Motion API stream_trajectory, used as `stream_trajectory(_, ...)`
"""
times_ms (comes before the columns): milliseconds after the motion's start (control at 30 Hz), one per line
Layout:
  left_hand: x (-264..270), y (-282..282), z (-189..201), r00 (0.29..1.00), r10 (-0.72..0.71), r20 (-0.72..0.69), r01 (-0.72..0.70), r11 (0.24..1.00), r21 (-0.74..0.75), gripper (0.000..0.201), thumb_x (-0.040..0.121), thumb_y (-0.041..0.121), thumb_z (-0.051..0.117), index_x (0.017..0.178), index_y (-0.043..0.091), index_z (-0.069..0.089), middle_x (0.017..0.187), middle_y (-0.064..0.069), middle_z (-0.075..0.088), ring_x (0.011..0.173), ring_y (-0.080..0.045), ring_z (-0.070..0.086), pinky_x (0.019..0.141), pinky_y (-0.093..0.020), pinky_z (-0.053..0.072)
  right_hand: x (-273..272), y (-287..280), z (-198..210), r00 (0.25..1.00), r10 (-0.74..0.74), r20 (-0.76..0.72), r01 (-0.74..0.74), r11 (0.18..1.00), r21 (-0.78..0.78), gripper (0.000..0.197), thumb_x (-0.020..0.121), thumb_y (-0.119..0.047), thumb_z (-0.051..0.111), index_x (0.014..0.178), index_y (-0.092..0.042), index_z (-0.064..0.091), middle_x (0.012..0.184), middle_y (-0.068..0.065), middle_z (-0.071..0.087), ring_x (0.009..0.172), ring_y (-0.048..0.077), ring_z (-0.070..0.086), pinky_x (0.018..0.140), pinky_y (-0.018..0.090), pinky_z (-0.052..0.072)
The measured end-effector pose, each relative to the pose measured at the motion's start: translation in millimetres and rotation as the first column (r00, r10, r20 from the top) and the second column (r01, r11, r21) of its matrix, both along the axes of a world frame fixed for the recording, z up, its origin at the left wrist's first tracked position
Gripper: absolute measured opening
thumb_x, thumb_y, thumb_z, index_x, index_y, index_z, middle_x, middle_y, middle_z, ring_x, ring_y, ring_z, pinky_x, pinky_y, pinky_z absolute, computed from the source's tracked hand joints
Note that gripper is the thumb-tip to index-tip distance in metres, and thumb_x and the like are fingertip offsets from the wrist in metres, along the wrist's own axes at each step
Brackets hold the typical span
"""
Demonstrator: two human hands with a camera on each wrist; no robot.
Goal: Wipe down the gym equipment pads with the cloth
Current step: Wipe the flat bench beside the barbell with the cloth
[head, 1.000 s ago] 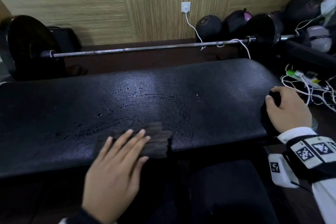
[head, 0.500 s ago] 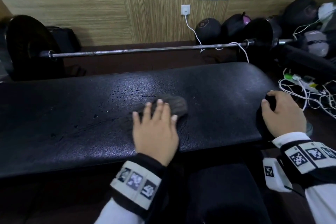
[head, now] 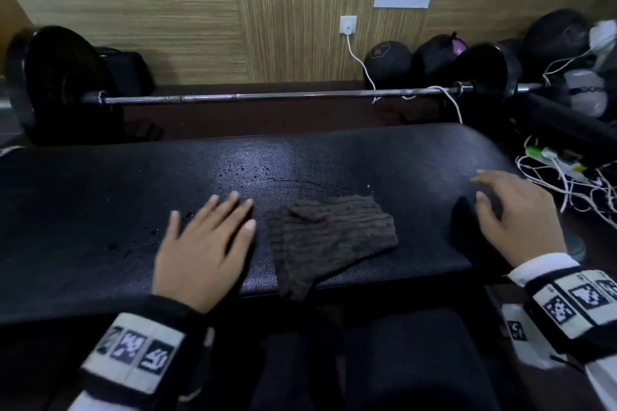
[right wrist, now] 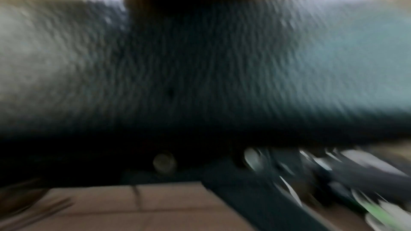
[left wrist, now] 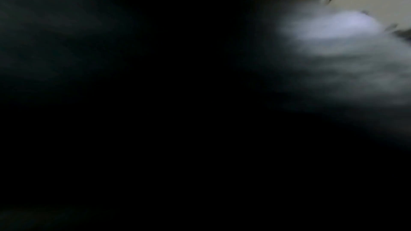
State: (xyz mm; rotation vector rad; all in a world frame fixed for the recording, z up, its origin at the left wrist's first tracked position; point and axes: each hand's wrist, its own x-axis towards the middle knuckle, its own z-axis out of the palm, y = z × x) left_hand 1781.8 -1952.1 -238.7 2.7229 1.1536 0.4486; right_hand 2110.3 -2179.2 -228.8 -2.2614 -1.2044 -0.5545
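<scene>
A long black padded bench [head: 100,203] runs across the head view, with wet streaks and droplets near its middle. A dark brown knitted cloth [head: 330,237] lies loose on the pad near the front edge, one corner hanging over it. My left hand [head: 213,237] lies flat on the pad just left of the cloth, fingers straight, apart from it. My right hand [head: 514,217] hovers over the bench's right end with fingers spread and holds nothing. The left wrist view is dark. The right wrist view shows the blurred black pad [right wrist: 200,68] side on.
A barbell [head: 267,97] with black plates lies on the floor behind the bench. Medicine balls [head: 387,60] and bags sit along the wood-panel wall. A tangle of white cables and a power strip [head: 567,173] lies right of the bench. My dark-trousered legs are below the front edge.
My left hand has let go of the cloth and slid left onto the bare pad. My right hand has left the bench's end and opened above it.
</scene>
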Motion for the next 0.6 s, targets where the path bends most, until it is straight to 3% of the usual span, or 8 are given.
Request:
stream_trajectory(100, -19.9, 16.9, -2.2, 0.998, 0.067, 0.02, -0.067, 0.998, -0.009, 0.059, 0.088, 0.059, 0.014, 0.137, 0.044, 0.044, 0.148, 0.015, 0.038, 0.141, -0.009, 0.028, 0.113, -0.05, 0.021, -36.3, 12.8, 16.9, 0.951, 0.308, -0.041, -0.309, 0.951, -0.014, 0.032, 0.085, -0.027, 0.047, 0.107, -0.011, 0.064, 0.121, 0.0, 0.061, 0.113, 0.014, 0.053, 0.105, 0.021, 0.032)
stream_trajectory(133, -20.7, 18.2, -3.0, 0.996, 0.079, 0.036, -0.079, 0.997, -0.004, 0.059, 0.088, 0.059, 0.016, 0.136, 0.042, 0.046, 0.148, 0.014, 0.039, 0.141, -0.01, 0.029, 0.113, -0.049, 0.021, -51.5, 18.7, 21.8, 0.907, 0.415, -0.068, -0.419, 0.906, -0.057, 0.033, 0.086, -0.03, 0.05, 0.111, -0.013, 0.063, 0.126, -0.003, 0.058, 0.118, 0.011, 0.051, 0.106, 0.02, 0.03)
stream_trajectory(233, -16.3, 15.8, -4.4, 0.991, 0.109, 0.078, -0.111, 0.994, 0.021, 0.057, 0.087, 0.058, 0.023, 0.131, 0.04, 0.053, 0.144, 0.013, 0.045, 0.138, -0.01, 0.034, 0.113, -0.048, 0.022, -87.5, 36.4, 26.6, 0.773, 0.61, -0.175, -0.635, 0.743, -0.213, 0.047, 0.087, -0.042, 0.053, 0.128, -0.02, 0.055, 0.142, -0.011, 0.043, 0.133, 0.006, 0.037, 0.111, 0.03, 0.028)
stream_trajectory(333, -16.2, 14.3, -6.7, 0.987, 0.114, 0.118, -0.118, 0.992, 0.032, 0.054, 0.087, 0.056, 0.026, 0.13, 0.039, 0.055, 0.143, 0.013, 0.046, 0.137, -0.01, 0.035, 0.113, -0.048, 0.023, -101.0, 54.7, 21.3, 0.741, 0.622, -0.253, -0.668, 0.648, -0.366, 0.059, 0.087, -0.054, 0.048, 0.141, -0.033, 0.037, 0.15, -0.019, 0.029, 0.14, 0.002, 0.022, 0.114, 0.036, 0.02)
stream_trajectory(400, -17.0, 14.2, -6.9, 0.985, 0.111, 0.129, -0.116, 0.992, 0.038, 0.053, 0.088, 0.055, 0.027, 0.129, 0.039, 0.055, 0.143, 0.014, 0.046, 0.137, -0.009, 0.035, 0.113, -0.047, 0.023, -105.0, 63.9, 17.2, 0.747, 0.625, -0.226, -0.65, 0.619, -0.44, 0.056, 0.086, -0.053, 0.044, 0.139, -0.036, 0.04, 0.145, -0.016, 0.038, 0.136, 0.004, 0.032, 0.11, 0.037, 0.029)
stream_trajectory(500, -17.6, 14.4, -7.6, 0.983, 0.108, 0.15, -0.115, 0.993, 0.037, 0.051, 0.088, 0.053, 0.028, 0.128, 0.039, 0.056, 0.142, 0.014, 0.047, 0.137, -0.008, 0.036, 0.114, -0.046, 0.023, -108.0, 75.6, 24.9, 0.745, 0.645, -0.171, -0.645, 0.63, -0.432, 0.042, 0.082, -0.029, 0.04, 0.12, -0.027, 0.059, 0.12, -0.009, 0.059, 0.111, 0.013, 0.057, 0.086, 0.034, 0.049)
stream_trajectory(533, -18.0, 14.6, -8.2, 0.982, 0.109, 0.157, -0.116, 0.992, 0.04, 0.051, 0.088, 0.053, 0.029, 0.128, 0.038, 0.056, 0.141, 0.014, 0.048, 0.137, -0.008, 0.036, 0.114, -0.046, 0.024, -109.1, 79.6, 29.3, 0.736, 0.658, -0.161, -0.655, 0.631, -0.416, 0.041, 0.081, -0.024, 0.038, 0.115, -0.025, 0.061, 0.113, -0.007, 0.061, 0.104, 0.016, 0.061, 0.081, 0.035, 0.051)
stream_trajectory(600, -18.0, 14.8, -8.5, 0.978, 0.114, 0.175, -0.124, 0.991, 0.045, 0.049, 0.088, 0.051, 0.031, 0.126, 0.037, 0.058, 0.14, 0.013, 0.05, 0.136, -0.008, 0.038, 0.113, -0.046, 0.025, -110.0, 88.1, 40.6, 0.722, 0.656, -0.219, -0.686, 0.637, -0.351, 0.037, 0.083, -0.016, 0.037, 0.111, -0.02, 0.061, 0.105, -0.004, 0.063, 0.097, 0.018, 0.061, 0.081, 0.035, 0.051)
